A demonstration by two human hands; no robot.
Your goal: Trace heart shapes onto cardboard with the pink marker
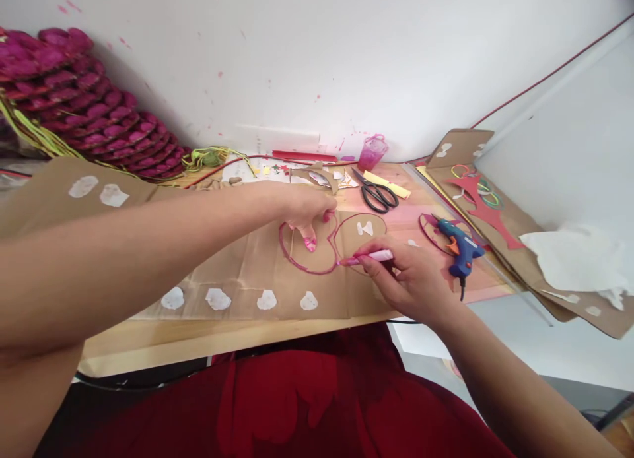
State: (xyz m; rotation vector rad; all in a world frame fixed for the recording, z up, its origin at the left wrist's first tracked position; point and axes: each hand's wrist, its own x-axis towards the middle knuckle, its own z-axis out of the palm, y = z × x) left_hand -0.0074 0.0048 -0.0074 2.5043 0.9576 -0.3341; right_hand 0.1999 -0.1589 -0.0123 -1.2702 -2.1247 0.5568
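A sheet of brown cardboard (238, 260) with pale torn patches lies on the table. Two rounded outlines in pinkish purple sit side by side on it; I cannot tell whether the left outline (312, 272) is drawn or the edge of a cut piece. My left hand (310, 214) rests on that left round, thumb and fingers spread, holding nothing; pink stains mark its fingertips. In my right hand (403, 273) is a pink-and-white marker (379, 255), its tip touching the line where the two rounds meet. My right hand partly covers the right round.
Black-handled scissors (379, 195), a pink-stained cup (372, 152) and paper scraps stand behind the cardboard. A blue glue gun (463, 247) lies right, near folded cardboard (532, 273) with red cutouts. A magenta braided coil (99, 108) fills the back left. The wall rises behind.
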